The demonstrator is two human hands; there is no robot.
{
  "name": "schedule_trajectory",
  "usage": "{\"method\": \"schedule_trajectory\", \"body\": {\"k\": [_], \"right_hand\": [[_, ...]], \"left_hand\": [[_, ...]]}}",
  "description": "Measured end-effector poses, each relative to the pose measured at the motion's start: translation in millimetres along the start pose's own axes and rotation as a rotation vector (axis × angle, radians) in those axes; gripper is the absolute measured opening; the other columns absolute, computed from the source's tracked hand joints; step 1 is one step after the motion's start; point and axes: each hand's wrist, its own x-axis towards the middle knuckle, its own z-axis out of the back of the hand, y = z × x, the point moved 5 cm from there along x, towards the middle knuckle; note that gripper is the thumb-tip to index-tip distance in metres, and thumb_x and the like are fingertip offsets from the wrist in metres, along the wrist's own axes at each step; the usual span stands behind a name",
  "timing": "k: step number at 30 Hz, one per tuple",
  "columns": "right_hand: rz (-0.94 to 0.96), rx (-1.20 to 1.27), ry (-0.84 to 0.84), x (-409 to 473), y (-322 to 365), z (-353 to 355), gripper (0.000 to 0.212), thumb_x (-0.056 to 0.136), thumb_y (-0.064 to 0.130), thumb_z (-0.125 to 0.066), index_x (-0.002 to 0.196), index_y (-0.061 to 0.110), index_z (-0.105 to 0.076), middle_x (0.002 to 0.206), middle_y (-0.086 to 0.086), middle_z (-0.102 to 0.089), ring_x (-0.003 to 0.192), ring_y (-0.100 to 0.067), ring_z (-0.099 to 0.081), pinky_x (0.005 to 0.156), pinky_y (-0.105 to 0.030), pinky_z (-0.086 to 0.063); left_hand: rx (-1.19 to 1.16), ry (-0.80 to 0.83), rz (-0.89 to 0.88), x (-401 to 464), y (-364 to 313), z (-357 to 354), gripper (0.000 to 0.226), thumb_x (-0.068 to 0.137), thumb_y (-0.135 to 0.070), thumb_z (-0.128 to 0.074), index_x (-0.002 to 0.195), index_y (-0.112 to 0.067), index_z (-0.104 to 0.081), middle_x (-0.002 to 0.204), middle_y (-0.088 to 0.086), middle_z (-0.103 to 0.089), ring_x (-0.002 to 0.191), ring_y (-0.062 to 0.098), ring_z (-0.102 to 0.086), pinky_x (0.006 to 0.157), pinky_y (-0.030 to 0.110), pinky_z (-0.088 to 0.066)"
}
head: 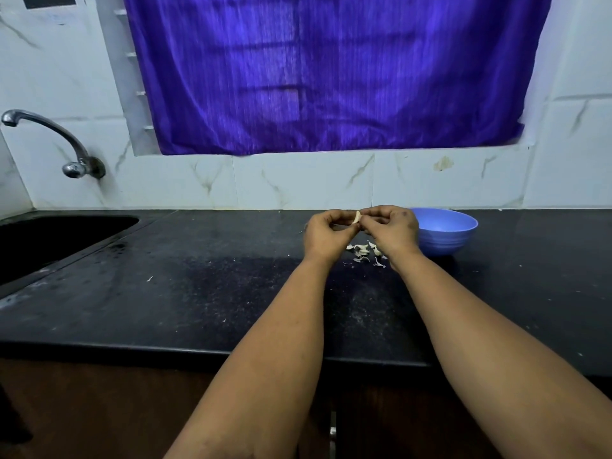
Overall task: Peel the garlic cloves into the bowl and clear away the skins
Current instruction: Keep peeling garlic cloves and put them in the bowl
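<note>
A pale garlic clove (357, 217) is held up above the black counter between both hands. My left hand (326, 234) pinches it from the left and my right hand (390, 230) pinches it from the right, fingers curled. Below the hands, a small heap of white garlic skins (366, 251) lies on the counter. A blue plastic bowl (445, 230) stands just right of my right hand, near the back wall; its inside is not visible from here.
The black stone counter (198, 286) runs left to a sunken dark sink (49, 240) with a metal tap (66, 144) on the tiled wall. A purple curtain (331, 74) hangs behind. A few stray skin flecks (150, 278) lie on the counter.
</note>
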Motion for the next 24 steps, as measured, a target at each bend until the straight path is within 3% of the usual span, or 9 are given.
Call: {"method": "schedule_trajectory", "body": {"k": [7,11,17,21,24], "right_hand": [[0.026,-0.015,0.025,0.9,-0.4,-0.6,0.01,0.08,0.016,-0.074,0.075,0.024,-0.073,0.073,-0.004,-0.074,0.071,-0.016,-0.071,0.079,-0.038,-0.06],[0.039,-0.015,0.036,1.9,-0.6,-0.8,0.008,0.079,0.012,-0.073,0.08,0.02,-0.075,0.074,-0.006,-0.074,0.069,-0.016,-0.07,0.079,-0.038,-0.06],[0.087,-0.123,0.01,0.5,4.2,1.1,0.008,0.077,0.01,-0.073,0.084,0.013,-0.075,0.066,0.006,-0.069,0.057,0.001,-0.063,0.066,-0.02,-0.054],[0.116,-0.184,-0.003,0.1,6.9,1.0,0.007,0.078,0.01,-0.073,0.085,0.011,-0.075,0.068,0.0,-0.067,0.061,-0.002,-0.061,0.056,-0.005,-0.047],[0.13,-0.203,0.0,-0.2,8.0,1.4,0.006,0.077,0.009,-0.073,0.083,0.011,-0.074,0.069,-0.001,-0.067,0.06,-0.001,-0.059,0.053,-0.001,-0.043]], "left_hand": [[-0.073,0.016,0.036,-1.7,-1.9,-1.0,0.01,0.081,-0.011,-0.074,0.091,-0.009,-0.075,0.081,0.009,-0.074,0.074,0.015,-0.069,0.076,0.033,-0.058],[-0.115,0.013,0.078,-3.2,-2.8,-0.6,0.009,0.08,-0.006,-0.074,0.088,-0.01,-0.073,0.078,0.01,-0.073,0.068,0.011,-0.067,0.066,0.024,-0.052],[-0.075,0.014,0.089,-1.9,0.4,-1.8,0.016,0.076,-0.004,-0.075,0.084,-0.018,-0.072,0.079,0.01,-0.073,0.081,0.025,-0.072,0.082,0.042,-0.058],[-0.108,0.029,0.109,-5.0,-2.9,-4.8,0.02,0.076,0.001,-0.071,0.081,-0.018,-0.071,0.078,0.01,-0.071,0.077,0.019,-0.068,0.084,0.039,-0.058],[-0.142,0.047,0.128,-6.4,-3.0,-6.3,0.018,0.077,0.005,-0.069,0.085,-0.011,-0.07,0.076,0.009,-0.067,0.074,0.016,-0.064,0.083,0.035,-0.057]]}}
